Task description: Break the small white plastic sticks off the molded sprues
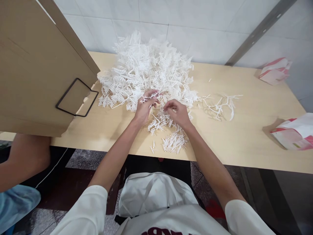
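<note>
Cardboard left, wire stand at its edge, bags right. White sprigs, branchy, heaped by wall. My left hand pinches one; right fingertips together, grip unclear.

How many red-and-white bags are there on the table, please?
2. One bag is at the far right, near the wall; the other bag is nearer, cut by the picture's right edge. The cardboard may hide more.
</note>
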